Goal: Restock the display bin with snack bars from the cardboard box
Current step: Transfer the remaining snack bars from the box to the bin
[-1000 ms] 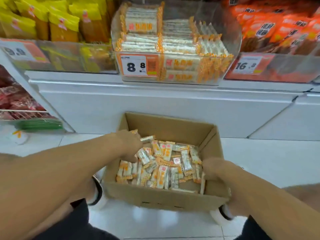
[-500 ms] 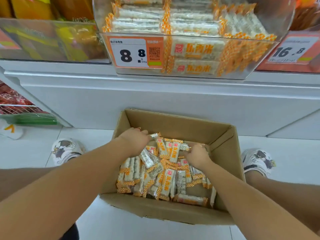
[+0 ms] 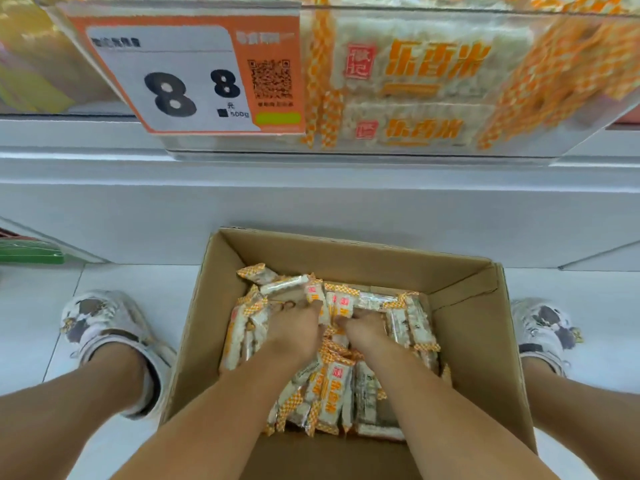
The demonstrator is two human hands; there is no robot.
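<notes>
Step in hand: gathering a load of bars from the box.

- Box: open cardboard, on the floor between the person's shoes, directly below the bin. Holds a loose heap of bars, lying at mixed angles, partly filling it.
- Left hand: palm down on the heap, fingers curled down into the wrappers, seemingly grasping a bunch; how many cannot be told.
- Right hand: just beside the left, also dug into the heap, its fingers hidden among the bars; likely closing on some, but the grip cannot be told.
- Bin: clear-fronted, on the shelf above; already well stocked with the same bars lying flat.

Advice: scoop from both sides so the hands press the bundle together, and lift it level; the slick wrappers will probably slide, so take a modest bundle. Lay them flat with the printed side forward, matching the stock.

Writing:
- Price tag, orange and white, on the bin front: "8 8", "元", "500g", a QR code, a green patch. Top line blurred.
- Wrappers: orange characters "乐香米", red seal mark unreadable, orange checked ends.
</notes>
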